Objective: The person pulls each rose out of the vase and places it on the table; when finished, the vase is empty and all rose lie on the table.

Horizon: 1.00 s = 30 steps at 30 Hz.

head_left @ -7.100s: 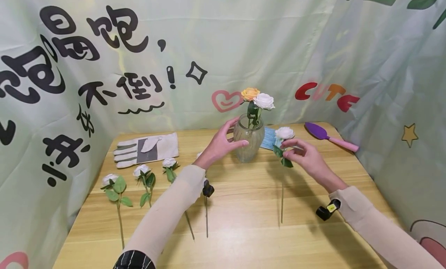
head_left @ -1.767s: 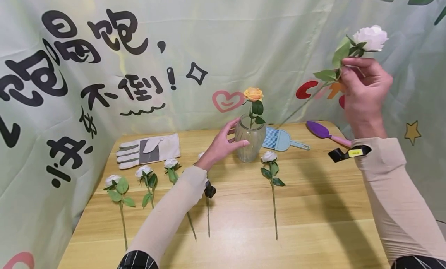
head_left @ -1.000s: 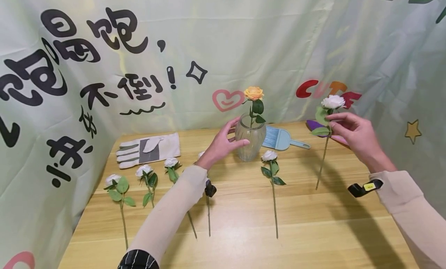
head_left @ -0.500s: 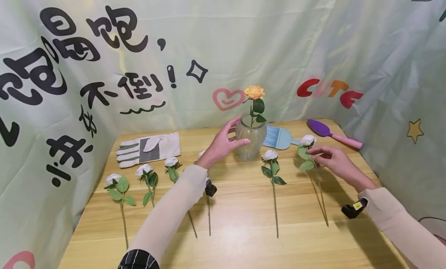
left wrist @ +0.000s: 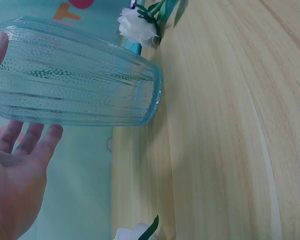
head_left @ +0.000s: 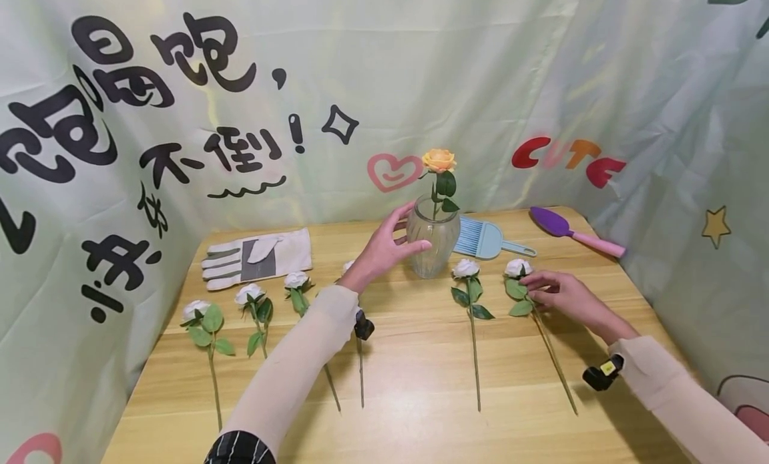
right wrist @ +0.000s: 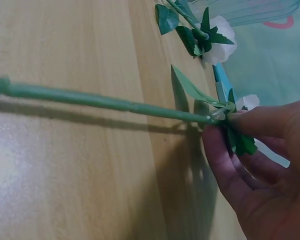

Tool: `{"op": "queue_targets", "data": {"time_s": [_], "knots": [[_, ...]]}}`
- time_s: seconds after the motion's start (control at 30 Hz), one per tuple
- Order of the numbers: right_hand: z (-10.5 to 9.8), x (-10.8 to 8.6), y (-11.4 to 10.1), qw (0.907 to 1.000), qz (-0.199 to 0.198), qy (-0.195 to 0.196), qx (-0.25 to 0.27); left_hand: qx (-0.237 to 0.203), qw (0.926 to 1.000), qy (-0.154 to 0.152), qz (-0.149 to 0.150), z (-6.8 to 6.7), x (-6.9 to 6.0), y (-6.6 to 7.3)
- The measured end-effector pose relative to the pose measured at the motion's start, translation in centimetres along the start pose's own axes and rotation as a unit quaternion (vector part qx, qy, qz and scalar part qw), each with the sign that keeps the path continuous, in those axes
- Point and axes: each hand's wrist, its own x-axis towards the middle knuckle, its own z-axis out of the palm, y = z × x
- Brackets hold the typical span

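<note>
My left hand (head_left: 387,247) holds the ribbed clear glass vase (head_left: 435,250) from its left side, thumb in front and fingers behind. The vase stands upright at the back of the table. One orange rose (head_left: 439,161) with dark green leaves rises from it. To the right, my right hand (head_left: 571,297) pinches a white rose (head_left: 518,268) just below its bloom. That rose lies low over the tabletop, its stem pointing toward the front. In the right wrist view, thumb and finger meet at the stem (right wrist: 115,103) among the leaves.
Another white rose (head_left: 465,268) lies between the vase and my right hand. Several white roses (head_left: 195,310) lie at left, partly behind my left arm. A work glove (head_left: 258,257), a light blue brush (head_left: 486,240) and a purple trowel (head_left: 549,221) lie along the back.
The vase's white rose has come out; my right hand has brought it from high at right down to the table. The earlier white rose lies beside the vase. My left hand stays put.
</note>
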Motion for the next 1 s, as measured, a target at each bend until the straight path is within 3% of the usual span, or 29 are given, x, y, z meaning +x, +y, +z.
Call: {"op": "queue_targets", "data": {"time_s": [0.37, 0.63, 0.8, 1.0], "knots": [[0.2, -0.3, 0.4, 0.9999, 0.009, 0.001, -0.006, 0.001, 1.0, -0.002, 0.004, 0.0, -0.1, 0.2], [-1.3, -0.2, -0.6, 0.9926, -0.004, 0.103, -0.063, 0.007, 1.0, 0.0, 0.003, -0.1, -0.1, 0.2], [-2.6, 0.7, -1.9, 0.9882, -0.045, 0.146, -0.011, 0.009, 1.0, -0.001, 0.003, -0.1, -0.1, 0.2], [-3.4, 2.6, -5.3, 0.9793, -0.087, 0.178, 0.041, 0.007, 1.0, -0.003, 0.002, 0.0, 0.0, 0.1]]}}
